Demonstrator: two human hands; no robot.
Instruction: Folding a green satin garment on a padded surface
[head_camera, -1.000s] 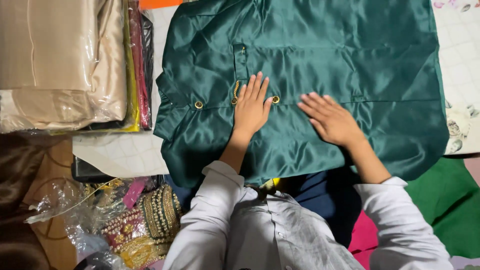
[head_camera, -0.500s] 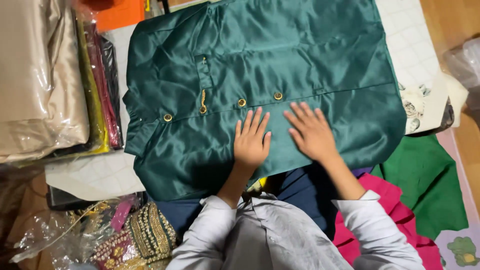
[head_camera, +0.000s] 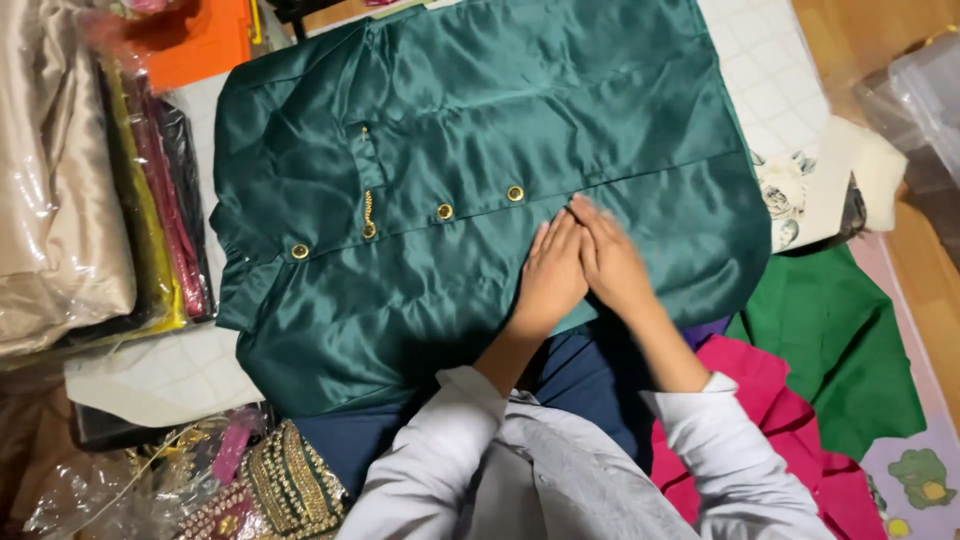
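Note:
A dark green satin shirt (head_camera: 450, 130) with gold buttons lies spread flat on a white quilted surface (head_camera: 770, 60), collar to the left. My left hand (head_camera: 552, 272) and my right hand (head_camera: 612, 262) press flat on the shirt's lower front, side by side and touching, just below the button line. Both palms are down with fingers extended and nothing is held. One gold button (head_camera: 515, 193) sits just above my fingertips.
Stacked fabric packs in plastic (head_camera: 70, 200) lie at the left. Embroidered gold trim in a bag (head_camera: 265, 490) sits at the lower left. Green cloth (head_camera: 850, 340) and pink cloth (head_camera: 760, 400) lie at the right, with a clear plastic bin (head_camera: 925, 100) beyond.
My hands have slid together from apart and now touch at the shirt's lower middle. The view has shifted, so the shirt sits more to the left and lower.

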